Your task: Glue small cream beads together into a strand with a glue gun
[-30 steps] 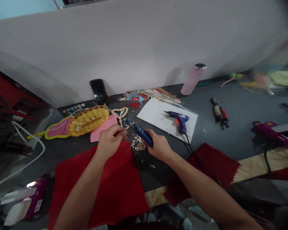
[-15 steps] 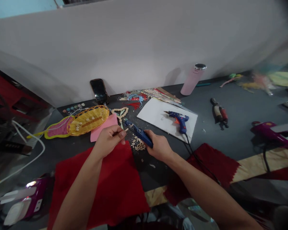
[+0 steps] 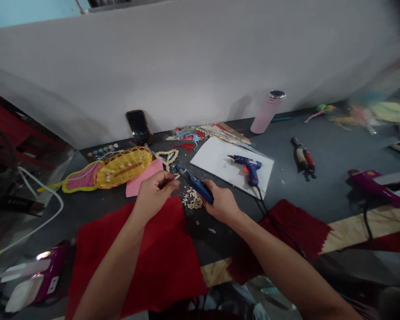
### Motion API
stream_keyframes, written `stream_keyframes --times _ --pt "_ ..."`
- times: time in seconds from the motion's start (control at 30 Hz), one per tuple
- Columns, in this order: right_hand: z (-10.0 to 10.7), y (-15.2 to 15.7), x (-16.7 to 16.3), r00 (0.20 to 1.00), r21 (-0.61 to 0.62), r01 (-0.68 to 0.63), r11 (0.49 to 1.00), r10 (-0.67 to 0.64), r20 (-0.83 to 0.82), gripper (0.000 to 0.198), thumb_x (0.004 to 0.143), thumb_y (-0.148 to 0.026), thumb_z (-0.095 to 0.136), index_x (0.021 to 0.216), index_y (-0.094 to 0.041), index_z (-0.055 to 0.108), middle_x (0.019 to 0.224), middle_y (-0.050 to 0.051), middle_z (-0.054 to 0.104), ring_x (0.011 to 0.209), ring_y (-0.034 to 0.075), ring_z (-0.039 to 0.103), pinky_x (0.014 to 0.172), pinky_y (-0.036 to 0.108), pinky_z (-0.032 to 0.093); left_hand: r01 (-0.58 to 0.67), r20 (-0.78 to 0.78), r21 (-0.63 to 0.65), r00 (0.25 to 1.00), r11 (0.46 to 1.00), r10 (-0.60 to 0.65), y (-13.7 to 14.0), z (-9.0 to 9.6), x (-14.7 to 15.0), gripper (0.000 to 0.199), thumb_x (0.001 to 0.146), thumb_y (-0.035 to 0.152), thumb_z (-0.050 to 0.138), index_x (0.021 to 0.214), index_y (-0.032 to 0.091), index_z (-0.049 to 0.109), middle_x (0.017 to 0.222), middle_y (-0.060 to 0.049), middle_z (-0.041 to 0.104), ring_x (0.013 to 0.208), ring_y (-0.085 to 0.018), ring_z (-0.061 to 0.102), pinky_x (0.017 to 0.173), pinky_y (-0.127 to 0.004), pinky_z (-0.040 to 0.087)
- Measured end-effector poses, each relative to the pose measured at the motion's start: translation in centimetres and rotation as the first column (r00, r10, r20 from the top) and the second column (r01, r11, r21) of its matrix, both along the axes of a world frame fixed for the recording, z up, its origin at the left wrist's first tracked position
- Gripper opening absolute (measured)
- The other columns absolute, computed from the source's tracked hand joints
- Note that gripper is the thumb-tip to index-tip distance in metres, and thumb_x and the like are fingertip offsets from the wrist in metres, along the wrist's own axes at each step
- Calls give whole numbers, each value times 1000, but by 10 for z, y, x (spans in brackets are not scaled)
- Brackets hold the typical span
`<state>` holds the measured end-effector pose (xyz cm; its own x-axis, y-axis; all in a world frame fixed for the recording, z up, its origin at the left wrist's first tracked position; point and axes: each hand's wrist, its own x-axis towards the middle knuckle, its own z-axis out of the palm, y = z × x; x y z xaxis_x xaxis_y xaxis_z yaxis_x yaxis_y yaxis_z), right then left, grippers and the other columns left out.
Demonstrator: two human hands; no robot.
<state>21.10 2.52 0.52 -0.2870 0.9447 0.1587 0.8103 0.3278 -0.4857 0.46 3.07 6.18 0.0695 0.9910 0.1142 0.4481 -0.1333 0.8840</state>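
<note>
"How is the dark table (image 3: 283, 153) laid out?"

"The red cloth (image 3: 166, 253) lies flat at the near edge, below the left forearm, perhaps to protect the surface. Beyond the hands is a white board (image 3: 213, 158)."

"Why put the glue gun (image 3: 251, 169) on that?"

"Probably to keep drips off the table. It lies on its side, nozzle pointing left."

"And the hands?"

"The right hand (image 3: 223, 202) has its fingers wrapped around the handles of what look like blue pliers (image 3: 196, 184), a hold that would suit squeezing. The left hand (image 3: 155, 195) pinches with thumb and fingertips."

"Pinching what?"

"First, notice the pile of short pale pieces (image 3: 193, 202) just below the pliers, likely kept there for easy reach. The pinched thing is a thin pale stick (image 3: 177, 177), its end poking out toward the tool's head, presumably left free for the jaws. I can't tell whether they touch it."
</note>
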Motion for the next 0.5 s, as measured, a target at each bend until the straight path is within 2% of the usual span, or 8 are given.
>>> stream_keyframes --times 0.1,0.17,0.3,0.5 --pt "-2 1 0 999 -1 -18 1000 18 -38 40 78 -31 53 116 -20 46 90 5 69 76 20 65 66 26 42 -72 -52 77 996 994 76 -1 -2 3 15 77 32 58 79 17 61 68 -1 66 57 -11 56 53 -21 42" --pt "-3 2 0 997 12 -42 999 43 -68 43 78 -30 54 118 -19 45 95 7 68 81 20 64 69 26 43 -61 -82 92 994 994 69 -2 0 4 14 78 29 56 76 17 61 67 -1 66 60 -12 58 56 -23 44" --pt "-5 2 1 992 11 -82 997 83 -95 44 78 -29 54 119 -18 44 103 8 65 88 21 63 74 27 44 8 -51 36 999 999 -7 -2 6 2 13 79 26 55 71 16 58 62 -1 64 59 -12 57 59 -23 43" --pt "-5 3 2 989 0 -120 993 119 -89 47 74 -23 55 119 -18 44 105 7 64 90 21 62 76 28 44 141 67 -101 989 985 -135 0 8 -4 21 81 30 54 65 15 53 57 0 60 48 -8 44 46 -19 31"
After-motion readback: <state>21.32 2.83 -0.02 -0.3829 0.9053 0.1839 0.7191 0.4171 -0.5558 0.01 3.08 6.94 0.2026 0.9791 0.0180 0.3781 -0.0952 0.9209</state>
